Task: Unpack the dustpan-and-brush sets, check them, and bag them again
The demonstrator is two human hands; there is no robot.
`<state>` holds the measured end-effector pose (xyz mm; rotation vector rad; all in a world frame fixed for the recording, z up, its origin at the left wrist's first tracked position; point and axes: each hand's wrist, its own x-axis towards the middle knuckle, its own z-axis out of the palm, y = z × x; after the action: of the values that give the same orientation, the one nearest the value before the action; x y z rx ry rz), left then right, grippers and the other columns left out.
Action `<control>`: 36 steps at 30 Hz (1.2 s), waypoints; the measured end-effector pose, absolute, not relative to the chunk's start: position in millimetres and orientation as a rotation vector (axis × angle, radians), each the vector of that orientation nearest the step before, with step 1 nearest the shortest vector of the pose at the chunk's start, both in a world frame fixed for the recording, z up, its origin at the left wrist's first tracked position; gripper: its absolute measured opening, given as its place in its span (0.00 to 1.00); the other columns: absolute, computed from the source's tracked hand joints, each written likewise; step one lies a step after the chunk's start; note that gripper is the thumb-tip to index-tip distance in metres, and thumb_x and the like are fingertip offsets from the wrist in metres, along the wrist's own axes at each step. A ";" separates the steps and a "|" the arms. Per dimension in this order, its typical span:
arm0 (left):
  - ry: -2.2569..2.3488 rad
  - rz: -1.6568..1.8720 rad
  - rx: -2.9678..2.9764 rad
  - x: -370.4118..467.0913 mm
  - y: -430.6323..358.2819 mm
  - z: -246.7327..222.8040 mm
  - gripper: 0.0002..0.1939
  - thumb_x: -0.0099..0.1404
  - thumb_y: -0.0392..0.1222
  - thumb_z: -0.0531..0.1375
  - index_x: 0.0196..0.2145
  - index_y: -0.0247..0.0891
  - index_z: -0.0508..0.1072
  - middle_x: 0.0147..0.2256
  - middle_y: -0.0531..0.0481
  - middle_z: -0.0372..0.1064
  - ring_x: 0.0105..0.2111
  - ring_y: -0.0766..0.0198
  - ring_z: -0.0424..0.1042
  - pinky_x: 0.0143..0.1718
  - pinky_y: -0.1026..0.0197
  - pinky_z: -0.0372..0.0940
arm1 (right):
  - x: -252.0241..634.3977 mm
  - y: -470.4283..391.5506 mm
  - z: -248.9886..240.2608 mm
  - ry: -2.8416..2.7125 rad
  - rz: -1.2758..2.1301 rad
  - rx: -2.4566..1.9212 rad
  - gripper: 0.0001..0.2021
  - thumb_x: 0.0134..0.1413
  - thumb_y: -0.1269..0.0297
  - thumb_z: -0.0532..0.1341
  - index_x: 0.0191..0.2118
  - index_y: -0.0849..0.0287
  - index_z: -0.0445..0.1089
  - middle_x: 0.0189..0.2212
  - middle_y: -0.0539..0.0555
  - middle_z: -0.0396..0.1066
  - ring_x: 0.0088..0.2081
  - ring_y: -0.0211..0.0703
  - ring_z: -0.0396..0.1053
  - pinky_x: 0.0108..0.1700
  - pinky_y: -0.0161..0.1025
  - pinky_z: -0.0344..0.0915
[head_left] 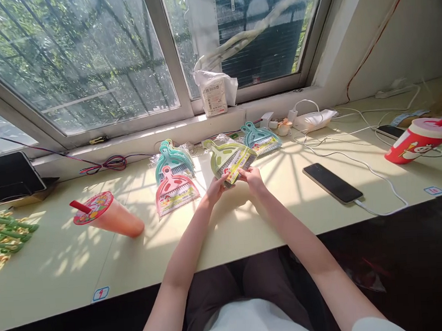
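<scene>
Between both hands, just over the table, is a green dustpan and brush set (223, 155) in clear wrapping with a yellow-green label. My left hand (216, 187) grips its lower left corner, thumb on the label. My right hand (252, 178) pinches the label's lower right edge. To the left lies a pink dustpan and brush set (174, 189), overlapping a stack of teal dustpan sets (171, 157). Another pile of teal dustpan sets (260, 137) rests behind and to the right of the held one.
A drink cup (115, 217) with a red straw stands left; a red cup (417, 141) stands far right. A phone (332, 182) on a white cable lies right. A tissue pack (214, 97) sits on the windowsill. A dark tablet (12, 173) leans at far left.
</scene>
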<state>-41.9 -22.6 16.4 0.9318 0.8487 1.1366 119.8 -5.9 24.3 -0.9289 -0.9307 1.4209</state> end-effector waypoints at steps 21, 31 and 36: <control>0.975 1.280 0.920 -11.3 -24.8 -0.8 0.28 0.57 0.55 0.68 0.52 0.41 0.72 0.49 0.40 0.75 0.45 0.49 0.78 0.39 0.51 0.74 | 108.3 -1.5 5.1 -0.803 1.280 -1.087 0.12 0.55 0.56 0.65 0.42 0.53 0.66 0.43 0.56 0.77 0.45 0.46 0.77 0.51 0.45 0.75; 1.007 1.422 0.997 -30.3 -24.1 -0.5 0.30 0.57 0.51 0.68 0.54 0.38 0.69 0.49 0.40 0.74 0.45 0.53 0.77 0.40 0.55 0.74 | 108.8 -1.8 12.8 -0.806 1.441 -1.011 0.18 0.51 0.74 0.64 0.46 0.54 0.61 0.36 0.50 0.77 0.36 0.42 0.78 0.44 0.43 0.78; 0.930 1.403 1.005 -25.1 -27.3 2.8 0.32 0.55 0.50 0.70 0.54 0.37 0.69 0.51 0.38 0.74 0.45 0.51 0.77 0.43 0.54 0.75 | 106.7 -1.9 11.6 -0.791 1.390 -1.023 0.18 0.54 0.73 0.62 0.49 0.54 0.61 0.36 0.50 0.77 0.33 0.41 0.79 0.41 0.40 0.78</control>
<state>-25.1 -27.3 2.8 1.0047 0.9299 1.4028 106.7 -1.9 11.6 -1.0229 -0.7914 1.3897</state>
